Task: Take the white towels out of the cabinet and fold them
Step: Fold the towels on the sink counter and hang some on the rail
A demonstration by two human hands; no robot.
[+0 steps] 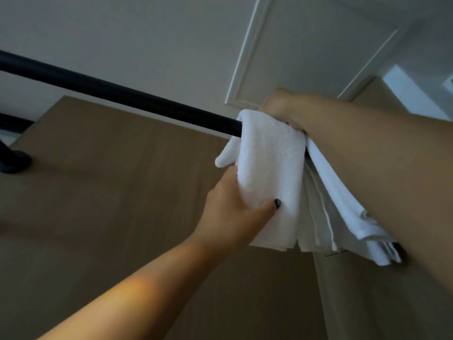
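A: What is in view?

B: The camera looks upward inside a cabinet with brown wood-grain panels (103, 192). A black round metal rail (117, 96) runs from the upper left toward the centre. Several white terry towels hang over the rail's right end.

A: Where are the hands?

B: The left hand (230, 204) reaches up from the lower left. Its grip is clenched around the nearest folded white terry towel (267, 173), thumb with a dark-painted nail pressed on the front, fingers hidden behind the cloth. The right hand (279, 106) is at the top of the rail, above the same towel; its fingers are hidden, so I cannot tell its grip.

A: And the other towels?

B: The remaining white towels (343, 217) hang just beside the held one, partly under the right forearm.

A: Anything else?

B: A white panelled door (306, 45) shows at the upper right.
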